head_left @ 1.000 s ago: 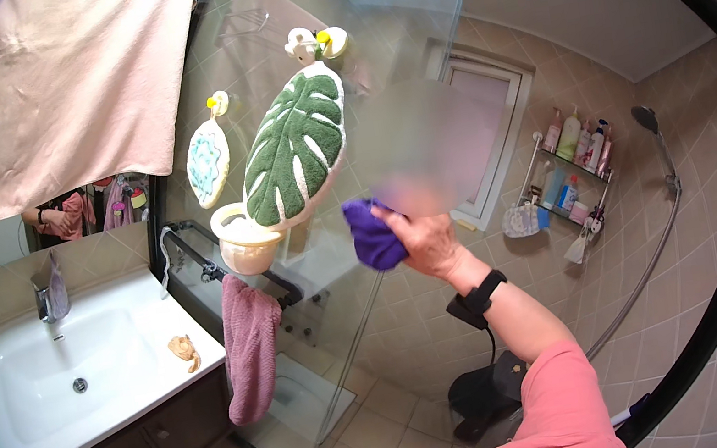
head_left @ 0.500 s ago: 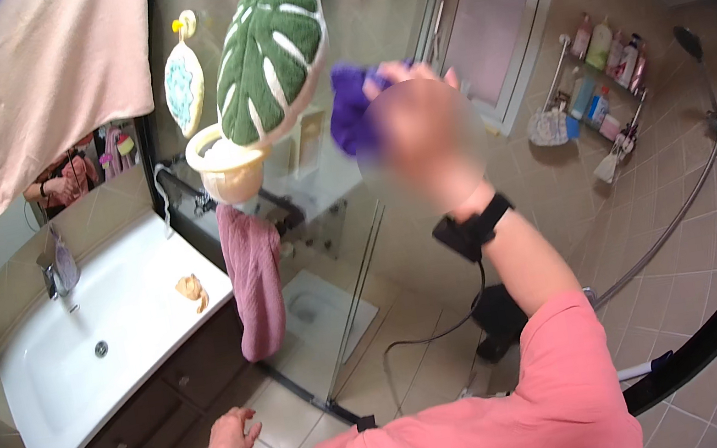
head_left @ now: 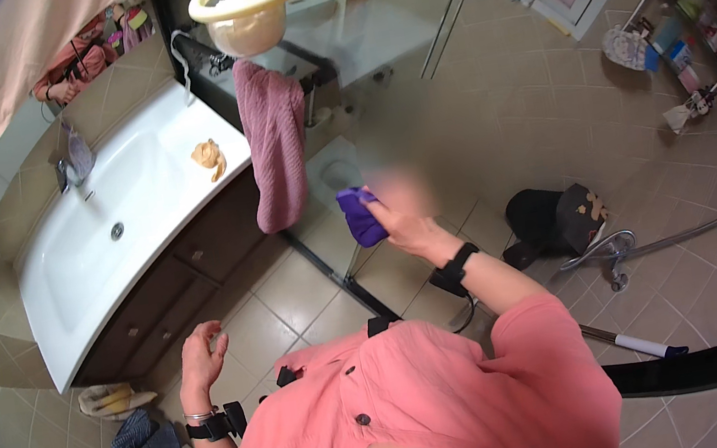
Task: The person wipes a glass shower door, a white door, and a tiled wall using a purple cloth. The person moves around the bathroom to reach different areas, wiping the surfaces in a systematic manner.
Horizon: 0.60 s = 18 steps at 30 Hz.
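Head view: between a glass shower panel (head_left: 387, 11) and white washbasin (head_left: 144, 186), a pink towel (head_left: 277, 143) drapes from a dark rail (head_left: 325, 71), probably to dry. The right hand (head_left: 410, 227) pinches a purple cloth (head_left: 362, 220), bunched perhaps for firmer grip, thumb opposing partly blurred fingers; its arm reaches forward. The left hand (head_left: 200, 355) hangs seemingly empty, fingers loosely curled.

Purple cloth (head_left: 362, 220) — and right hand (head_left: 406, 219) — now lower than before
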{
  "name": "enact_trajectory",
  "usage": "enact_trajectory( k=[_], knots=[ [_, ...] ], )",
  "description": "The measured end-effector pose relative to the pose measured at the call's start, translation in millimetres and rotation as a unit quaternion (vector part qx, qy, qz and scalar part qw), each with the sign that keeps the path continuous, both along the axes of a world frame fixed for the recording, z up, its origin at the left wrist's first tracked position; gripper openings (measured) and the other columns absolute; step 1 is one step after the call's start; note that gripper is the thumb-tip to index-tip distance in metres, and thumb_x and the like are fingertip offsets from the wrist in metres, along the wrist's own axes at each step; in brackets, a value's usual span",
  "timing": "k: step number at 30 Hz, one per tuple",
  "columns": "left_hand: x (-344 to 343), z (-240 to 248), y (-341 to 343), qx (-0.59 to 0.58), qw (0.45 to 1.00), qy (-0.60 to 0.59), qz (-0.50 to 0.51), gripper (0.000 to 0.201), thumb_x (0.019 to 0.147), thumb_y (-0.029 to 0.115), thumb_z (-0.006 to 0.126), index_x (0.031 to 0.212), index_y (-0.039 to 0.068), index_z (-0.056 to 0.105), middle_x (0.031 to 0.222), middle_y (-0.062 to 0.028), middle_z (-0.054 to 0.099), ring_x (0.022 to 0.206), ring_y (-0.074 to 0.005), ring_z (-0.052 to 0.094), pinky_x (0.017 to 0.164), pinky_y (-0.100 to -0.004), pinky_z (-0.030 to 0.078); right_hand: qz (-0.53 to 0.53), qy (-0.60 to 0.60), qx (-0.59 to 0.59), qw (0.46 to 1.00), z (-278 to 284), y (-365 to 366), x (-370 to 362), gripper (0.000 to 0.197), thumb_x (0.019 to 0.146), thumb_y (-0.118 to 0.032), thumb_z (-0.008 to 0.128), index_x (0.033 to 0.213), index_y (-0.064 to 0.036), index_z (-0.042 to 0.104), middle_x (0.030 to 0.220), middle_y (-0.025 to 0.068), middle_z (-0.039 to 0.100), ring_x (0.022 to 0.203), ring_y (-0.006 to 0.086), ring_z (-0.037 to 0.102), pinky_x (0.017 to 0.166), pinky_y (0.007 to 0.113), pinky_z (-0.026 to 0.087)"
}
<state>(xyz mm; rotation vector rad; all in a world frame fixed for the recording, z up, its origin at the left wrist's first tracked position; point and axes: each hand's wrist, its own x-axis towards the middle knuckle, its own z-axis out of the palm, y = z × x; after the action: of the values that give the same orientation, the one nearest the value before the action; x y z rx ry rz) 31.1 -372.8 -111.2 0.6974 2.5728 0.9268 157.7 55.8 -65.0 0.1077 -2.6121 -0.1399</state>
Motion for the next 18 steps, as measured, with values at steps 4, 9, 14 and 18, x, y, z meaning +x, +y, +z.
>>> enact_trajectory(
  k=[4,9,14,18],
  knots=[
    [13.0,-4.9,-17.1,-0.029,0.999,0.024,0.016,0.03,0.085,0.018,0.067,0.11,0.001,0.064,0.105,-0.0158,0.069,0.097,-0.0316,0.066,0.084,-0.0395,0.053,-0.035,0.175,-0.191,0.965,39.3,18.1,5.9,0.058,0.068,-0.001,0.067,0.125,-0.0047,0.054,0.124,0.0202,0.053,0.115,0.0393,0.051,0.098,0.047,0.042],
    [16.0,9.5,10.3,-0.03,0.999,0.001,-0.023,0.029,0.086,0.018,0.065,0.109,0.001,0.064,0.108,-0.016,0.067,0.097,-0.0331,0.065,0.08,-0.0396,0.053,0.064,0.326,-0.305,0.893,119.4,52.5,-20.0,0.072,0.071,0.006,0.062,0.14,-0.0047,0.042,0.134,0.0177,0.048,0.124,0.0356,0.048,0.107,0.041,0.037],
    [24.7,17.1,25.0,-0.053,0.998,-0.007,-0.031,0.029,0.087,0.019,0.065,0.109,0.001,0.064,0.108,-0.0163,0.067,0.099,-0.0345,0.064,0.083,-0.0408,0.052,0.06,0.367,-0.263,0.89,71.3,54.6,-49.3,0.054,0.076,-0.002,0.063,0.127,-0.0112,0.049,0.126,0.0171,0.049,0.12,0.0381,0.05,0.103,0.045,0.041],
    [33.7,14.0,27.8,-0.091,0.995,0.002,-0.051,0.03,0.087,0.02,0.065,0.11,0.002,0.065,0.108,-0.0159,0.067,0.1,-0.0355,0.063,0.085,-0.0416,0.051,-0.053,0.234,-0.294,0.925,-19.6,32.0,-23.2,0.06,0.073,0.0,0.068,0.126,-0.0178,0.048,0.128,0.0138,0.048,0.115,0.041,0.053,0.093,0.047,0.047]
  ],
)
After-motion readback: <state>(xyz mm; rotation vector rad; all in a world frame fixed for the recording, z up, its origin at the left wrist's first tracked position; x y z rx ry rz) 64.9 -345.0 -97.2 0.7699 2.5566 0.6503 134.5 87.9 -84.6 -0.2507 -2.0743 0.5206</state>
